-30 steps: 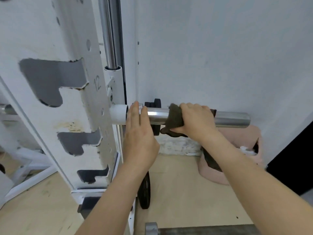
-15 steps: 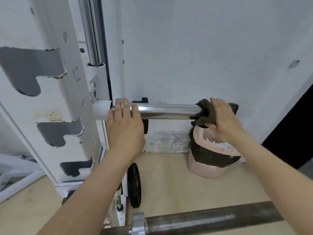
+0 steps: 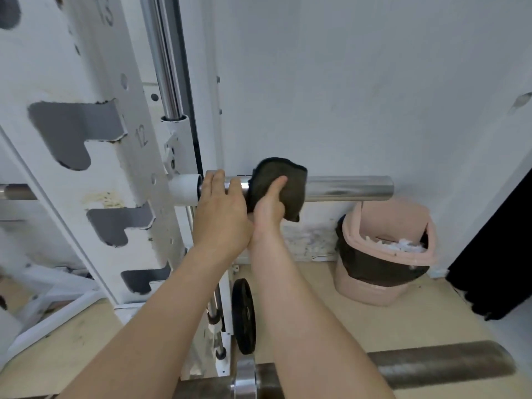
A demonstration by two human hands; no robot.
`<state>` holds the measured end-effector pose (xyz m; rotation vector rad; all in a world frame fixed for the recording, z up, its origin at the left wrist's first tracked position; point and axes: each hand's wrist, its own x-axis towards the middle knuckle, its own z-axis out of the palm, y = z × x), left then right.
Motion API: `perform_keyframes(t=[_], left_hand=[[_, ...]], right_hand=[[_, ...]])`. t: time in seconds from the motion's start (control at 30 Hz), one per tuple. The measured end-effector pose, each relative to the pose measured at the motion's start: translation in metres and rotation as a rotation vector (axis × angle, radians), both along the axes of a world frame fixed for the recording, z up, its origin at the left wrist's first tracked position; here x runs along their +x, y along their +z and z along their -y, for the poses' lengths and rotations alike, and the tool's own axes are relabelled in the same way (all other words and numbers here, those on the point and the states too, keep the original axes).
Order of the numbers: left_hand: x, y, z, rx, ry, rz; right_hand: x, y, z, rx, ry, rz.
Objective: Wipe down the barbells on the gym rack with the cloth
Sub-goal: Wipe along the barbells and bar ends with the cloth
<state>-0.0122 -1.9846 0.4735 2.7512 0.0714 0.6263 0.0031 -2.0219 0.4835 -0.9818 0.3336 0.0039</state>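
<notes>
head | right hand (image 3: 269, 210) grips cloth (image 3: 292, 182), slid back inward | left hand (image 3: 221, 214) flat on barbell (image 3: 348, 188)

Bright, even light fills the room, shadows faint. The chrome barbell sleeve (image 3: 348, 188) glints; picture edges bow and blur.
</notes>
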Motion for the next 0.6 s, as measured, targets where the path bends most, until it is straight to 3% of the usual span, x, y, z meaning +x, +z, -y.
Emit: perform_keyframes(t=[0.07,0.1,0.17,0.23,0.3,0.37,0.5,0.6], left_hand=[[0.003,0.004,-0.006,-0.032,0.008,0.066],[0.004,0.007,-0.007,-0.048,0.005,0.066],[0.007,0.013,-0.003,-0.064,0.019,0.060],[0.010,0.013,0.006,-0.058,0.031,0.026],[0.015,0.008,0.009,0.014,0.037,-0.033],[0.017,0.007,0.007,0.053,0.035,-0.070],[0.014,0.013,0.006,0.010,0.025,-0.084],[0.015,0.013,0.003,0.075,0.028,-0.107]], right_hand=[[0.019,-0.021,0.008,0.132,0.164,-0.045],[0.026,-0.032,0.010,0.120,0.146,-0.075],[0.034,-0.048,0.015,0.184,0.306,0.001],[0.036,-0.060,0.030,-0.008,0.427,0.040],[0.031,-0.066,0.049,-0.364,0.557,0.087],[0.027,-0.068,0.064,-0.443,0.547,0.090],[0.036,-0.059,0.061,0.205,0.408,0.011],[0.026,-0.049,0.022,0.472,0.394,-0.063]])
